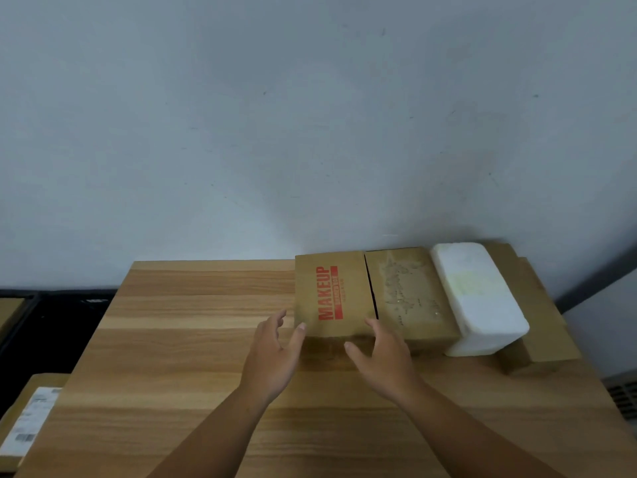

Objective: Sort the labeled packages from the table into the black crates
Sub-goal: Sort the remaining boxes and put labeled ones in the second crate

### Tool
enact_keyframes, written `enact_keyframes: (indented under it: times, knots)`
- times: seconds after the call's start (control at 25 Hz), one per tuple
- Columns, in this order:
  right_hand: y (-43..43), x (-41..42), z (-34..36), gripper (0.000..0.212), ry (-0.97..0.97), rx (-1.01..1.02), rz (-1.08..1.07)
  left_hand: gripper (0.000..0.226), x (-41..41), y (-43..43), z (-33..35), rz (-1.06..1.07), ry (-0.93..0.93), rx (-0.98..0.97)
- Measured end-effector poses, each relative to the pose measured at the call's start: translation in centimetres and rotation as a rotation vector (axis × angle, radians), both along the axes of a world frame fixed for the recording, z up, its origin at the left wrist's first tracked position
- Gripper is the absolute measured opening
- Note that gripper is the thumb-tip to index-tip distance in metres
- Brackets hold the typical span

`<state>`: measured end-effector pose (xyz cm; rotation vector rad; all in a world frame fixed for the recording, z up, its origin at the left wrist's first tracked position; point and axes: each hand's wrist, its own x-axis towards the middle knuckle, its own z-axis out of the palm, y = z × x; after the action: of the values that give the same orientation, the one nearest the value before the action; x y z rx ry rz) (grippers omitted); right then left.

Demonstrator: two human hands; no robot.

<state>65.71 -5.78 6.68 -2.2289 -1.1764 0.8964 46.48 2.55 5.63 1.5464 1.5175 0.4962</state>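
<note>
1. Broadly, the wooden worktop carried the packages. The MAKEUP box stood at its far edge by the wall and served as the landmark.
2. A black crate sat off the worktop, well to the left of the MAKEUP box and lower down.
3. A white foam block lay further right of the MAKEUP box, beyond its neighbour.
4. A plain brown box stood just right of the MAKEUP box, with only a thin dark gap between them.
5. The MAKEUP box looked like closed, stiff corrugated card with matt, dry faces, so it would likely hold its shape and not slip. Its weight could not be told. The left side and near face were free, while the right side was crowded by the neighbour. The near corners seemed the best place to take hold, drawing it forward before lifting.
6. The left hand was open with fingers spread, just left of the MAKEUP box's near-left corner and its thumb tip at the edge. The right hand was open too, with fingers at the near-right corner and its thumb in front of the near face. Neither gripped the box yet, and whether either was firmly touching it could not be told.
</note>
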Motion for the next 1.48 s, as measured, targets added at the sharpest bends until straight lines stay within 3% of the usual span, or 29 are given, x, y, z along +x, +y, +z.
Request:
enact_keyframes:
  times: [0.36, 0.64, 1.0, 1.12, 1.28, 1.48]
  knots:
    - [3.9, -0.5, -1.9, 0.076, -0.070, -0.002, -0.128, 0.079, 1.0, 4.9, -4.1, 0.042, -0.114, -0.215]
    - [5.6, 0.0, -2.5, 0.072, -0.062, -0.038, -0.209, 0.080, -0.6, 6.1, -7.4, -0.038, -0.098, -0.214]
    - [6.7, -0.3, -3.3, 0.072, -0.027, -0.072, -0.234, 0.043, -2.1, 6.9, -6.9, -0.114, -0.262, -0.242]
    - [6.5, -1.4, -3.3, 0.061, 0.016, 0.043, -0.246, 0.041, -2.4, 6.2, -6.0, -0.071, -0.373, -0.310]
    - [5.9, -2.3, -2.3, 0.053, 0.118, 0.205, -0.306, 0.035, -1.4, 4.7, -2.6, 0.024, -0.414, -0.119]
    - [5.1, -2.5, 0.2, 0.049, 0.250, 0.345, -0.341, 0.052, -1.1, 3.4, 0.1, 0.098, -0.540, -0.082]
